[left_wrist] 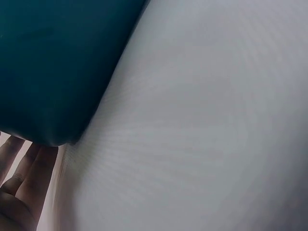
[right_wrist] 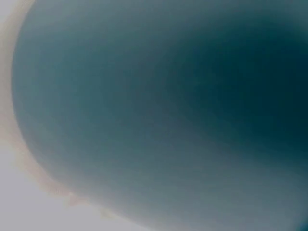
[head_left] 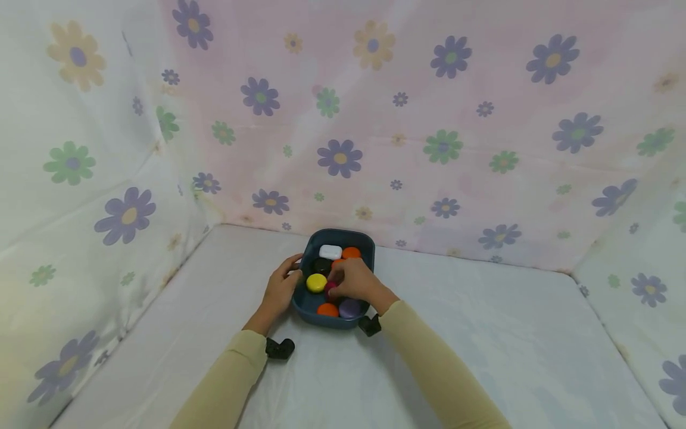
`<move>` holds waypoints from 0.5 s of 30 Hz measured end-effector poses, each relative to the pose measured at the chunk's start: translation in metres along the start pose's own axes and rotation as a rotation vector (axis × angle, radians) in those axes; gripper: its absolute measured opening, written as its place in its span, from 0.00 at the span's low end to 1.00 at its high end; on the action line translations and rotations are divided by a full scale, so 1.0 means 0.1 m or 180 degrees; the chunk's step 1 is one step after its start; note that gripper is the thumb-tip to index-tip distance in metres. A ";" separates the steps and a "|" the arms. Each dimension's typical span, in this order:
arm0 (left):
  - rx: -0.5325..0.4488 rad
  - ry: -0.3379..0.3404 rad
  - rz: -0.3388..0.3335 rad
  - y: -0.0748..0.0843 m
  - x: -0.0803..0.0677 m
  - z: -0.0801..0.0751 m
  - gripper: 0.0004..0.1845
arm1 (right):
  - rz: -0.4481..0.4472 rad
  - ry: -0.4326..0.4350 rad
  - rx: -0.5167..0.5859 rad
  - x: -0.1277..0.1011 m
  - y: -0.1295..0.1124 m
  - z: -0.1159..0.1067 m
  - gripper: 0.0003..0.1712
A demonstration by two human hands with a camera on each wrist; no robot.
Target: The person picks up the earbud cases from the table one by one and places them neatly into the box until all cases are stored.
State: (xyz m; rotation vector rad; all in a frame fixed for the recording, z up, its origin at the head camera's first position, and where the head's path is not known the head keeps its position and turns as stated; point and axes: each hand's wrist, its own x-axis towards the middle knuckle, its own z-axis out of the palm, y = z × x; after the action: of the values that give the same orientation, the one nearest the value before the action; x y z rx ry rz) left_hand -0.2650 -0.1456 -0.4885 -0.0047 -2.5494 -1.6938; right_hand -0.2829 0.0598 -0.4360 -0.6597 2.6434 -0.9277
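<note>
A dark blue rounded tub (head_left: 306, 305) stands on the white-covered table in the head view, holding several smooth rounded pieces. My right hand (head_left: 358, 279) reaches into it and pinches a dark magenta round piece (head_left: 331, 291) between thumb and fingers. Beside that lies a yellow disc (head_left: 317, 283). My left hand (head_left: 280, 292) rests against the tub's left side, and its fingers (left_wrist: 36, 180) touch the outer wall in the left wrist view. The right wrist view holds only the blurred tub wall (right_wrist: 96, 96); no hand shows there.
Also inside the tub are a white rounded block (head_left: 330, 252), a black piece (head_left: 321, 266), a purple disc (head_left: 350, 308) and orange pieces, one of them an orange disc (head_left: 328, 310) at the near end. A flowered cloth wall (head_left: 386, 119) rises close behind the tub.
</note>
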 end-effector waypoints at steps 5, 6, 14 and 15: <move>-0.0056 -0.0025 0.0002 0.00 -0.01 0.00 0.24 | -0.0050 0.0053 0.0021 -0.05 0.01 -0.04 0.12; -0.0070 -0.0029 -0.0004 0.00 -0.02 0.00 0.24 | -0.0046 0.0062 0.0032 -0.06 0.01 -0.06 0.12; -0.0062 -0.0001 -0.0011 -0.03 0.00 0.00 0.24 | -0.0050 0.0233 0.0115 -0.17 0.07 -0.19 0.13; -0.0058 -0.0001 0.0003 -0.04 0.00 0.00 0.24 | -0.0069 0.0264 0.0133 -0.18 0.07 -0.21 0.13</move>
State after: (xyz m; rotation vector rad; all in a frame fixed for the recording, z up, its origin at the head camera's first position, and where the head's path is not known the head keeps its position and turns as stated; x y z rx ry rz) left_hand -0.2651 -0.1469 -0.4917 -0.0073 -2.5339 -1.7167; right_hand -0.2776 0.0848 -0.4232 -0.6548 2.6859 -1.0347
